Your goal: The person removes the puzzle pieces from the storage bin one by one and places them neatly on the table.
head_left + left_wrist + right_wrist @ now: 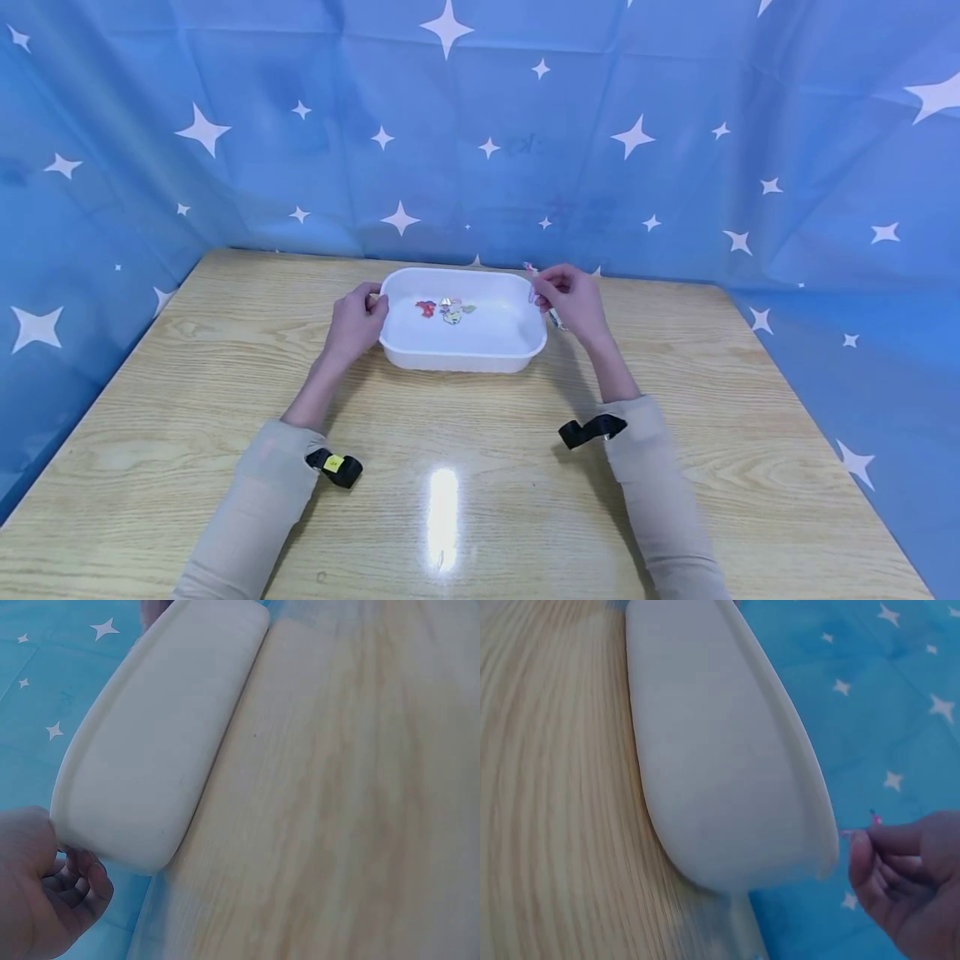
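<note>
At the table's far side, 12 being the curtain: white plastic tray [462,364], its far rim close to the table [187,392] back edge, so little margin at 12. Left hand [356,321] on the rim at 9, thumb over the lip, fingers curled below it; firm hold. Right hand [573,302] just outside the rim at 2 to 3, thumb and index nearly together, pinching a small pink-tipped piece [529,267]; can't tell what it is. Shiny scrap [557,319] just outside the rim at 3, partly hidden by that hand. Inside, left of tray centre: red cutout [427,309] toward 9, pale cutouts [452,312] beside it, green tip toward 3. White floor runs from there to the 3 wall. Best room to move: 6 side, wood between the forearms. Curtain [322,167] rises right behind 12.
</note>
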{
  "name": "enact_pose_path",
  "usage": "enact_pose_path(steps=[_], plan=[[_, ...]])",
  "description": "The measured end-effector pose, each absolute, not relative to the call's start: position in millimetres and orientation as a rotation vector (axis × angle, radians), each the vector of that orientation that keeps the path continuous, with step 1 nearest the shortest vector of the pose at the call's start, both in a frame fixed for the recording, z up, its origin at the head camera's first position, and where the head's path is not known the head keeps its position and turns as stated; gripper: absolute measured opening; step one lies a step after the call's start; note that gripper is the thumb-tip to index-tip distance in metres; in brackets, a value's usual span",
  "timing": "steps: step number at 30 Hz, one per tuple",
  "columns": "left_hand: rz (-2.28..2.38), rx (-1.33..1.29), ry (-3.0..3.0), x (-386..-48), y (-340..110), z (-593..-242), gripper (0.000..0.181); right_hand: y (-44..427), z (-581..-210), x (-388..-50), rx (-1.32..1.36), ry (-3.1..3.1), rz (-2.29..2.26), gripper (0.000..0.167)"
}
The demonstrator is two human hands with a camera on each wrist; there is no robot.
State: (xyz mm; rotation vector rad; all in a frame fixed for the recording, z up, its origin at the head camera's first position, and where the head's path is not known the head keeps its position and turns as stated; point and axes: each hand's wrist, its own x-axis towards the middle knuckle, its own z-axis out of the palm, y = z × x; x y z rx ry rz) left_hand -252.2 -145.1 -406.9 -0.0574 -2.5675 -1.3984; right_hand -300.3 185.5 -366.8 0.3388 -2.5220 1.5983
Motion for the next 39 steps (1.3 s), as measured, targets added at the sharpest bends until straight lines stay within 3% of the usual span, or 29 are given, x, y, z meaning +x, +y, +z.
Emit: enact_pose_path(steps=[17,26,39], plan=[[-1.415,-0.053,-2.566,-251.5,-143.6,-407.7,0.040,269.5,-381.7,-303.2,-0.066,-2.707,1.568,0.031],[-1.408,-0.047,-2.567,-252.6,-144.1,-408.4,0.040,285.4,-392.6,-305.7,-0.224,-2.874,1.336,0.030],[-1.391,-0.047,-2.566,-252.7,-143.7,-407.0,0.039,289.0,-402.1,-316.4,-0.252,-2.876,1.377,0.032]])
